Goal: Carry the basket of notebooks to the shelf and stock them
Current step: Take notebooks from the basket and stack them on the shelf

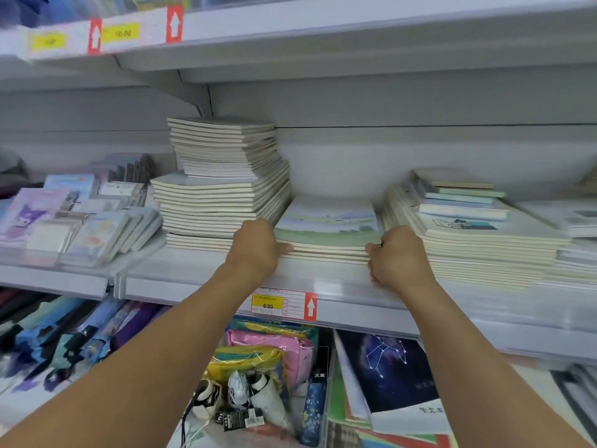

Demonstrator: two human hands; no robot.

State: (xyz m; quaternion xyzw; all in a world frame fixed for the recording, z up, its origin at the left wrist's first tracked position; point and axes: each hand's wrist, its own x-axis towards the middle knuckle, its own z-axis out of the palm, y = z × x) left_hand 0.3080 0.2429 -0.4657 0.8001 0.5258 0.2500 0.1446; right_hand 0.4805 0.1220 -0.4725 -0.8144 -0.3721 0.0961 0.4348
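- Shelf [200, 279], far left: clear dividers holding small wrapped cartoon notepads [80, 227], leaning in rows; the leftmost are blurred.
- Just right of them, a tall stack of notebooks [223, 182], cream page edges facing out, the upper part set back and slightly skewed.
- Centre of shelf: a low pile of notebooks with a pale green landscape cover [326, 227], lying flat between the tall stack and the right-hand stack.
- Left hand [255, 250]: arm stretched forward and up, grip closed on the low pile's near left corner, fingers curled over the edge.
- Right hand [397, 257]: arm likewise extended, fingers curled, grip closed on the pile's near right corner, knuckles over the shelf lip.
- Right: broader stack of notebooks [484, 247], smaller pastel pads on top; beyond it, edge of view, too blurred to read.
- Price tag [277, 303] on shelf front reads 6.00.
- Below, near: a bin of wrapped pouches and folded umbrellas [258, 376]; right of it a constellation-cover book [387, 367], partly behind the right forearm.
- No basket in view.
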